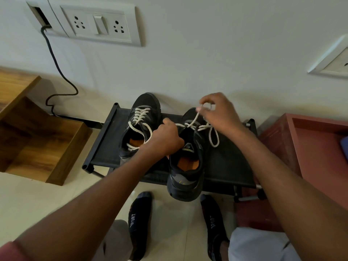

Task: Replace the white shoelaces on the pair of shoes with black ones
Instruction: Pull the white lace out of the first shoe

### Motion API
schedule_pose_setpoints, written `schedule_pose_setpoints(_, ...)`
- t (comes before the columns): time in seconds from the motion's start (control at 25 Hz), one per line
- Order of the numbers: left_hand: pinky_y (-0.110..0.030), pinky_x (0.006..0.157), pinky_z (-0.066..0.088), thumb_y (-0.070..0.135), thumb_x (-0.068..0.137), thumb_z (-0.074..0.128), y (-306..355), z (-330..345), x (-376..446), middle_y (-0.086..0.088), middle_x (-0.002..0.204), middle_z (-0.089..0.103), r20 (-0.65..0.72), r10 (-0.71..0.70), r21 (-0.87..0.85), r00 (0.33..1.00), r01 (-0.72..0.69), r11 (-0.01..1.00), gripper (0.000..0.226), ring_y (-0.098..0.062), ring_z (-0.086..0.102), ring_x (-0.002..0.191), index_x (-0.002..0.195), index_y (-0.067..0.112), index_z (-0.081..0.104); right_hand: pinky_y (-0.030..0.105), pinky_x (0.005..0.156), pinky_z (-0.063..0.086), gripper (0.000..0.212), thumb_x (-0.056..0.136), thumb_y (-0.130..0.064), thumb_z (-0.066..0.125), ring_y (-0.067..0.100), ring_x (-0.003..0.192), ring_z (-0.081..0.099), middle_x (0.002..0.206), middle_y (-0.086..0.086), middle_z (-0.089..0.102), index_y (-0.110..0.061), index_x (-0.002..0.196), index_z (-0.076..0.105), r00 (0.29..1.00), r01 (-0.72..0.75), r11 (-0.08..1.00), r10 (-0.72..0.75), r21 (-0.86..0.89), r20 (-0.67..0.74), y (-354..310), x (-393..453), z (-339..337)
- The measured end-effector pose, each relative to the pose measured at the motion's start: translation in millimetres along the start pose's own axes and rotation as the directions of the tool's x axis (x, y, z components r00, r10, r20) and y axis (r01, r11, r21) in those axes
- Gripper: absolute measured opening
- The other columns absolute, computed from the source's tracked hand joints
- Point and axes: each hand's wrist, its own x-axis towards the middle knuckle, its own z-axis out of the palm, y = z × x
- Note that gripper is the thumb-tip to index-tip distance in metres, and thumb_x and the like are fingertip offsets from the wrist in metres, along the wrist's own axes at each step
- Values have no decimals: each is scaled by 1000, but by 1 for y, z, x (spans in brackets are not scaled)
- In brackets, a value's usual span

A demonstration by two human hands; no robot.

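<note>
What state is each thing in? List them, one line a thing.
Right shoe: on the rack, white lace partly undone.
Left shoe: on the rack, white lace loose but threaded.
White lace: one end lifted above the right shoe.
Right hand: fingers pinching the lace end.
Left hand: gripping the right shoe's tongue area.
Rack: upright, bearing both shoes.
Wall switch: position unclear.
</note>
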Motion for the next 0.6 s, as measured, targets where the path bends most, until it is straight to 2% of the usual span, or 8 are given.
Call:
schedule_pose_setpoints(0.08, -40, 75, 43, 19, 93, 68, 1, 2, -1, -24, 122, 57, -14, 4, -2, 1000, -4, 1000, 52, -43, 62, 109, 129, -1, 35, 33, 91, 46, 18, 88, -36, 81, 13, 108, 58, 122, -5, 59, -27, 103, 76, 980, 120, 978, -89, -173, 177, -5, -6, 14)
schedule_pose_setpoints(0.12, -40, 74, 43, 19, 95, 66, 2, 3, -1, -23, 118, 57, -15, 4, -9, 1000, -4, 1000, 50, -43, 62, 106, 129, 1, 34, 35, 91, 49, 17, 87, -36, 83, 16, 108, 59, 124, -5, 60, -27, 100, 77, 972, 166, 957, -118, -238, 203, -6, -8, 20)
schedule_pose_setpoints(0.2, -40, 73, 42, 15, 96, 62, 2, 4, -2, -20, 110, 56, -15, 15, -30, 1000, -16, 999, 48, -40, 61, 98, 130, 2, 31, 42, 93, 52, 13, 85, -35, 85, 18, 112, 59, 130, -6, 60, -26, 93, 79, 975, 197, 941, -157, -275, 160, -5, -11, 26)
schedule_pose_setpoints(0.28, -41, 74, 41, 13, 96, 58, 1, 5, -2, -23, 114, 57, -3, 28, -51, 1000, -28, 998, 49, -39, 59, 95, 131, 3, 27, 43, 93, 52, 14, 84, -37, 85, 17, 114, 59, 135, -7, 59, -26, 90, 80, 975, 197, 944, -161, -266, 154, -3, -11, 27)
schedule_pose_setpoints(0.36, -43, 79, 41, 14, 97, 57, 1, 6, -4, -30, 131, 49, 19, 5, -71, 1000, -3, 998, 55, -46, 58, 109, 139, 4, 23, 40, 94, 51, 15, 84, -39, 85, 17, 116, 59, 140, -7, 58, -25, 91, 81, 972, 182, 953, -136, -241, 193, -4, -10, 25)
schedule_pose_setpoints(0.44, -45, 88, 41, 15, 97, 57, 1, 8, -3, -30, 147, 32, 23, 24, -41, 999, -23, 999, 70, -53, 52, 122, 152, 8, 15, 38, 87, 54, 12, 87, -33, 83, 17, 108, 61, 131, -7, 59, -22, 92, 80, 973, 187, 942, -137, -280, 187, -8, -13, 26)
schedule_pose_setpoints(0.52, -50, 108, 38, 15, 95, 57, 1, 10, 1, -24, 159, 17, 32, 103, -6, 994, -103, 995, 85, -56, 39, 135, 162, 16, 4, 40, 77, 55, 10, 92, -27, 78, 18, 94, 61, 118, -5, 56, -17, 93, 76, 975, 211, 914, -173, -347, 138, -11, -15, 31)
schedule_pose_setpoints(0.6, -55, 122, 26, 13, 95, 55, 0, 11, 5, -19, 166, 7, 88, 121, -48, 989, -117, 992, 91, -54, 24, 147, 165, 24, -2, 39, 74, 54, 12, 97, -23, 71, 19, 85, 61, 114, -1, 53, -13, 92, 74, 987, 154, 936, -157, -318, 18, -11, -13, 30)
